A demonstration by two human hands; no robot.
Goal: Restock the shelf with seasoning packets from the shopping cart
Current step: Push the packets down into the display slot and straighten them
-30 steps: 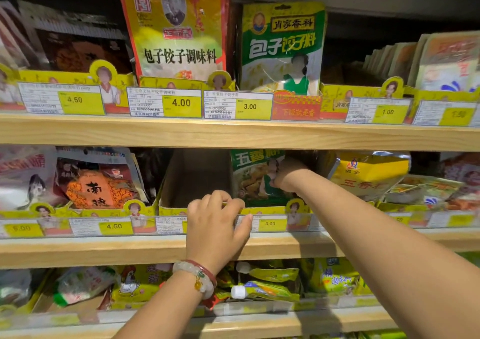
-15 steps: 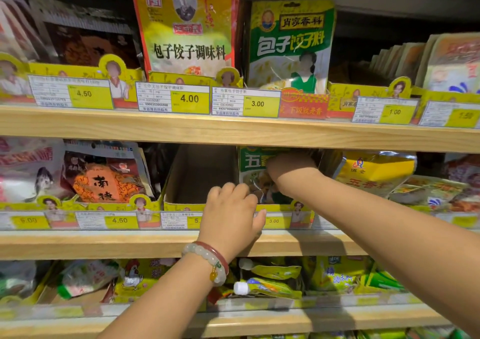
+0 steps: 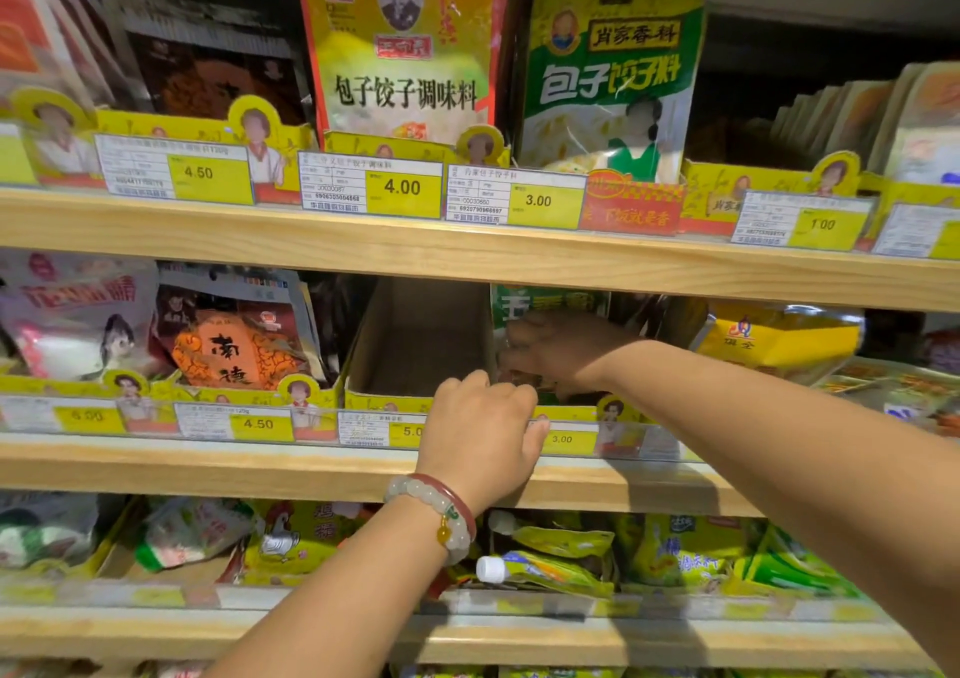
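just light wooden shelf boards stacked above and below the hands, yellow price tags along the edges, dark shadowy gaps behind, dim warm lighting

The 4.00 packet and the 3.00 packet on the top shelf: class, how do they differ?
The 4.00 packet is yellow with red edges; the 3.00 packet is green and yellow. The 4.00 packet's main lettering is black, the 3.00 packet's white and yellow. The 4.00 packet reaches higher. Both stand upright behind price tags.

Your right hand has pushed the green packet deeper into the tray; less of it shows.
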